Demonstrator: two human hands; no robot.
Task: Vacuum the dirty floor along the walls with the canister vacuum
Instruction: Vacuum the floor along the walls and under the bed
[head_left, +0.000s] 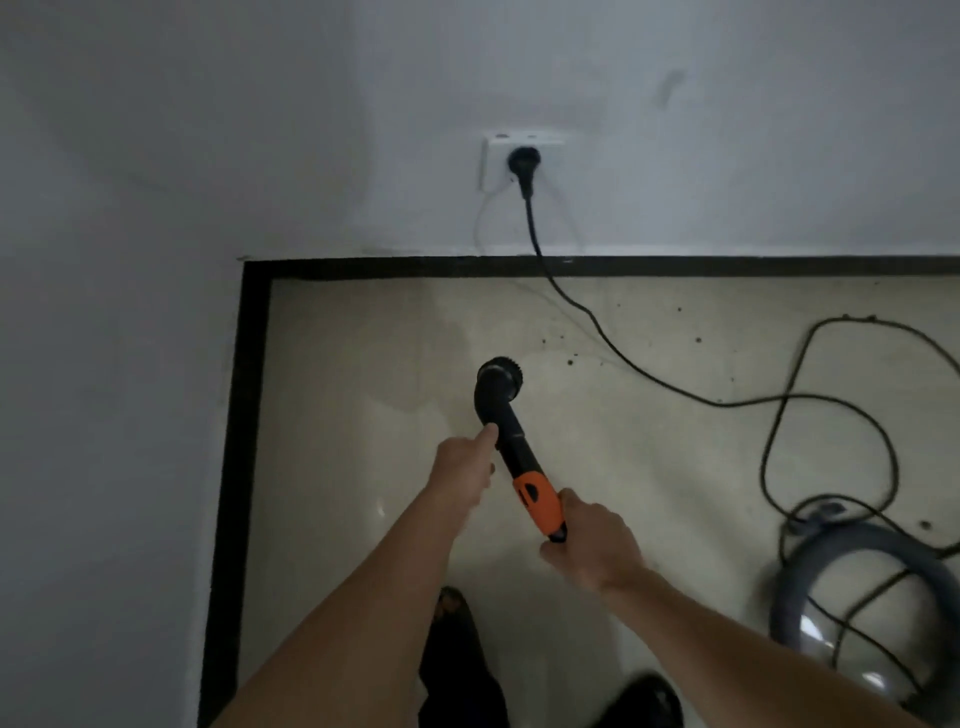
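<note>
Right hand (589, 548) grips the wand (514, 441) by its orange handle; left hand (464, 470) is clenched, thumb touching the wand, near the floor's (363, 374) far-left corner.

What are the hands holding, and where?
The right hand grips the vacuum wand at the rear of its orange handle. The left hand touches the wand's black tube; whether it grips is unclear.

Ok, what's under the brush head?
Pale floor shows all round the brush head, with dark specks to its right by the cord. The spot right beneath is covered by the head, so dirt there cannot be seen.
</note>
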